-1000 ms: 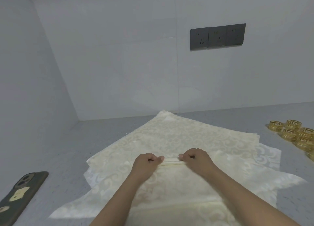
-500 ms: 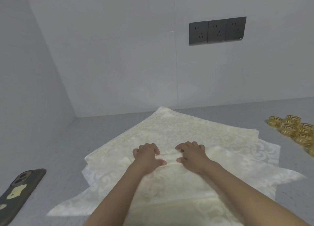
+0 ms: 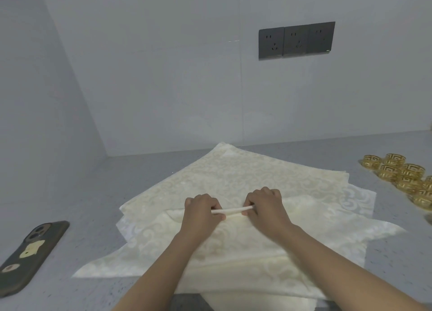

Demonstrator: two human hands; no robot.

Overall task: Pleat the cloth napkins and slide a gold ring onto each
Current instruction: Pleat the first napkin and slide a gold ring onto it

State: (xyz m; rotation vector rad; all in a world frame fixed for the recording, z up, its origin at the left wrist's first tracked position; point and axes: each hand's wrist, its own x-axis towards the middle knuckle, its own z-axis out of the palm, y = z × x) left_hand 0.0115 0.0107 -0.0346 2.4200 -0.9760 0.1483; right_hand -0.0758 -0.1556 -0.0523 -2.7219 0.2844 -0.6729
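Observation:
Several cream damask napkins (image 3: 245, 175) lie in a loose, fanned pile on the grey counter. On the top napkin a narrow raised fold (image 3: 232, 210) runs left to right between my hands. My left hand (image 3: 201, 211) pinches the left end of that fold, fingers curled over it. At the right end, my right hand (image 3: 266, 205) pinches it the same way. The folded part of the napkin stretches back under my forearms toward me. Several gold rings (image 3: 402, 172) with a cut-out key pattern sit in a cluster at the right edge.
A phone (image 3: 28, 255) in a dark case lies face down at the left of the grey counter (image 3: 77, 193). White walls close the back and left side, meeting in a corner. A dark triple socket plate (image 3: 296, 40) is on the back wall.
Half a second ago my hands lay flatter on the cloth, fingers reaching forward. Now they have curled in and pinched up a fresh pleat, a little farther from me than one second ago.

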